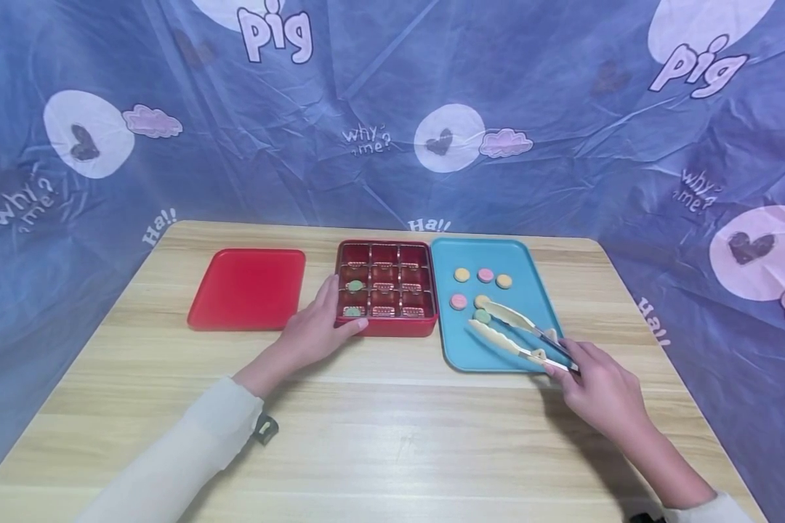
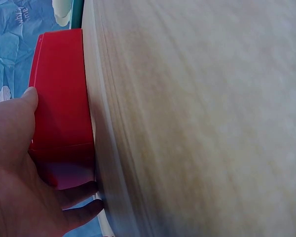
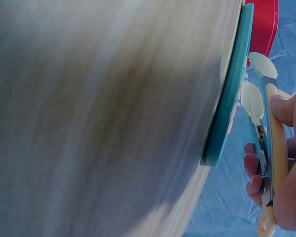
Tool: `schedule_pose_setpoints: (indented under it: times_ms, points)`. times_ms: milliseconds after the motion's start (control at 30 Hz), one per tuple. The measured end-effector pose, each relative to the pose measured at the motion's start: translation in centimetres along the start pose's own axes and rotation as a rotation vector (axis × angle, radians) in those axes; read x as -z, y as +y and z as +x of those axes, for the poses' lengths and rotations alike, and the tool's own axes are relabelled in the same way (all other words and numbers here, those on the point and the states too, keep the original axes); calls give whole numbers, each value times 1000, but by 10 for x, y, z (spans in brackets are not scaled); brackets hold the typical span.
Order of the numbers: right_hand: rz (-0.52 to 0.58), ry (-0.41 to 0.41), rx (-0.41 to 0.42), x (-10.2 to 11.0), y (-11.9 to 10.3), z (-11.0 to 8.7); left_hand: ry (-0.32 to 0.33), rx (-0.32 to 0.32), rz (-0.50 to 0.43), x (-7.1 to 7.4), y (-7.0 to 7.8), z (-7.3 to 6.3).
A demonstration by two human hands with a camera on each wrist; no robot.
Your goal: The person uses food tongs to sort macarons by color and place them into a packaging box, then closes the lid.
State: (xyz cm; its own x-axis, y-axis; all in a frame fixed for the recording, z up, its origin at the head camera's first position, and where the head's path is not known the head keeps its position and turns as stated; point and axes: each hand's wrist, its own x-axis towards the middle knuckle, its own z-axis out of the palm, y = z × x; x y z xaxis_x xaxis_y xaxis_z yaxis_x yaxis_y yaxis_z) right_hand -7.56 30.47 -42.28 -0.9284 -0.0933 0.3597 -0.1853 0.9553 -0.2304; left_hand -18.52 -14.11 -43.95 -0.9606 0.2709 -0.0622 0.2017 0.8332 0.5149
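My left hand [image 1: 314,327] rests at the near-left corner of a red box [image 1: 386,328], its fingers along the left side and its thumb at the front rim. The box has a clear divided insert. Green macarons [image 1: 355,286] sit in the middle and front compartments of its left column. My right hand [image 1: 605,385] grips kitchen tongs [image 1: 517,319] with cream scalloped tips, spread apart over the blue tray [image 1: 497,352]. Between the tips lies a green macaron [image 1: 482,316], and the upper tip overlaps a yellow macaron [image 1: 481,301] in the head view.
Farther back on the tray lie pink macarons [image 1: 485,275] and yellow macarons [image 1: 461,274]. A flat red lid [image 1: 248,290] lies left of the box on the wooden table [image 1: 379,428]. The blue printed cloth [image 1: 392,87] hangs behind the table.
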Motion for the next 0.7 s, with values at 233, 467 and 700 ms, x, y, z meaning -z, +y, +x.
schedule_pose_setpoints:
  times_ms: [233,467,700]
  points:
    - [-19,6,8,-1,2,0,3,0,-7,-1,-1,1]
    - [-39,24,36,-4,2,-1,3,2,-4,-1,-1,1]
    - [-52,39,50,-6,1,-1,4,4,-10,-1,-1,1]
